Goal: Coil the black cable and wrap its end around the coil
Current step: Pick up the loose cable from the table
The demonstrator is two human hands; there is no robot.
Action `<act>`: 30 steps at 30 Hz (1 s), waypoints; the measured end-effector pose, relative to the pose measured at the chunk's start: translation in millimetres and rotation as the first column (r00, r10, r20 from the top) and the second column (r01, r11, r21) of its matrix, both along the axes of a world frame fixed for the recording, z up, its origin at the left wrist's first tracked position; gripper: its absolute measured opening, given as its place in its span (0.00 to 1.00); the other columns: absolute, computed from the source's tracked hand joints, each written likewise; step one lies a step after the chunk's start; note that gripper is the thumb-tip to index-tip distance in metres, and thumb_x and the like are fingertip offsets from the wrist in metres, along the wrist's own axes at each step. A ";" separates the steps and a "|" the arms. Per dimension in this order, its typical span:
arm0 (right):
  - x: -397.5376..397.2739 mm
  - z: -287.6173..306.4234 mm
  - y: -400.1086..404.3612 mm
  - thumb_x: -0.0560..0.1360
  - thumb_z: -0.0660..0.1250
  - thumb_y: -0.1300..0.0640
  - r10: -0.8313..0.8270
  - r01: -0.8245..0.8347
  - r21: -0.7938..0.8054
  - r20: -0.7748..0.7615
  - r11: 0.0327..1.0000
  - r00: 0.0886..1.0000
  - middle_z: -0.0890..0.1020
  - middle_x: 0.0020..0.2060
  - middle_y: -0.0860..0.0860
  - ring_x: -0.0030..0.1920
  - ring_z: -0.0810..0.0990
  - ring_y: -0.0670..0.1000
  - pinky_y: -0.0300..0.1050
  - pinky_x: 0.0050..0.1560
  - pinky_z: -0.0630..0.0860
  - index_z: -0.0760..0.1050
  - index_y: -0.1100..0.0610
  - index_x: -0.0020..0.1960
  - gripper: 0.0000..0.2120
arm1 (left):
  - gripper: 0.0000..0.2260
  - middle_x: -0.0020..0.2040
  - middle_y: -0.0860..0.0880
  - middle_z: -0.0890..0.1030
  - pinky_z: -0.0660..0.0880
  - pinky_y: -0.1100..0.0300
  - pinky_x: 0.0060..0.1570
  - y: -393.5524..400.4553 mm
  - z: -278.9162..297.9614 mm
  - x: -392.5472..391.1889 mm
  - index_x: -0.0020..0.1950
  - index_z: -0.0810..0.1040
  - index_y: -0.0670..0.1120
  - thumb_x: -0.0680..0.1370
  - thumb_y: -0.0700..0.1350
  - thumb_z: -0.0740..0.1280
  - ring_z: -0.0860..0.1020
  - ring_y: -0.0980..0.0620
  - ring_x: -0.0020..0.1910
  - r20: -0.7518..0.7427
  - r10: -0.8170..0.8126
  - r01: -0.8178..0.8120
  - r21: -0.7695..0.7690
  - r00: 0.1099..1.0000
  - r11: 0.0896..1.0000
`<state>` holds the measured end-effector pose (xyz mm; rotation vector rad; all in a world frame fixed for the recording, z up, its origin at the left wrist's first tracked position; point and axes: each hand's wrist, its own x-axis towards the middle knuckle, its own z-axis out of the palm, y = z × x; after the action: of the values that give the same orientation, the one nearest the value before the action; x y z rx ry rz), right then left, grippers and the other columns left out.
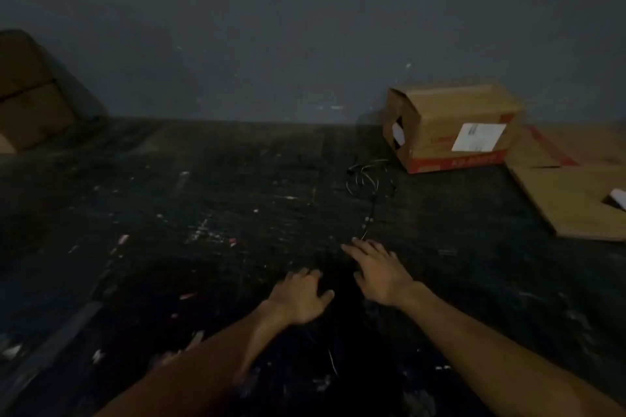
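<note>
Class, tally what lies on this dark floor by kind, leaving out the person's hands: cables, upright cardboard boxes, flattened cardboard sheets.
Black cable: 1
Upright cardboard box: 1
Flattened cardboard sheet: 1
Total: 3

Black cable point(371, 179); brown box point(454, 129), red band, white label.

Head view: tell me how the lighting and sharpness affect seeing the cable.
Head view: dim throughout, the dark floor swallowing the black cable, whose loose loops show only as faint glints near the cardboard box; soft blur everywhere, so its end by the right hand is hard to trace; left hand lies lower; the box at far left is nearly lost in shadow.
</note>
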<state>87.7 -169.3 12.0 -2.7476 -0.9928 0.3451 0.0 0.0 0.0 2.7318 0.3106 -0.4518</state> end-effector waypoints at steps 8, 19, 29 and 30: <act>-29.7 -52.5 5.8 0.78 0.57 0.58 0.137 -0.170 -0.261 -0.139 0.950 0.981 0.46 0.79 0.49 0.78 0.47 0.58 0.62 0.73 0.53 0.50 0.39 0.76 0.32 | 0.33 0.72 0.41 0.66 0.67 0.43 0.64 -24.1 -41.1 -33.4 0.71 0.66 0.46 0.74 0.67 0.59 0.63 0.39 0.71 -0.219 -0.014 0.033 0.084 0.976 0.996; -36.4 -58.3 -7.1 0.78 0.60 0.50 0.095 -0.090 -0.156 0.020 0.984 0.995 0.66 0.67 0.52 0.68 0.63 0.56 0.56 0.64 0.65 0.72 0.48 0.57 0.09 | 0.11 0.58 0.42 0.78 0.76 0.47 0.54 -15.7 -36.7 -26.5 0.58 0.70 0.45 0.78 0.48 0.58 0.78 0.41 0.55 -0.118 0.037 -0.040 -0.022 0.992 0.999; 8.2 3.9 -11.1 0.80 0.57 0.55 -0.136 0.108 0.282 0.083 0.953 0.987 0.81 0.53 0.52 0.53 0.79 0.53 0.50 0.56 0.73 0.67 0.50 0.52 0.02 | 0.18 0.32 0.51 0.70 0.73 0.60 0.30 16.7 22.7 19.6 0.44 0.79 0.45 0.83 0.54 0.55 0.71 0.54 0.29 -0.099 0.328 -0.325 -0.562 0.939 0.761; 16.1 12.6 -12.2 0.80 0.57 0.56 -0.176 0.140 0.334 0.080 0.932 0.981 0.82 0.54 0.52 0.53 0.80 0.53 0.49 0.54 0.74 0.68 0.50 0.52 0.03 | 0.18 0.32 0.51 0.69 0.72 0.61 0.29 19.1 31.3 24.5 0.44 0.79 0.45 0.83 0.54 0.55 0.69 0.54 0.28 -0.093 0.349 -0.331 -0.608 0.932 0.722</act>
<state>103.8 -181.5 24.6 -2.5382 -0.7644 0.0006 24.5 19.1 31.3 1.9759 0.5403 -0.3316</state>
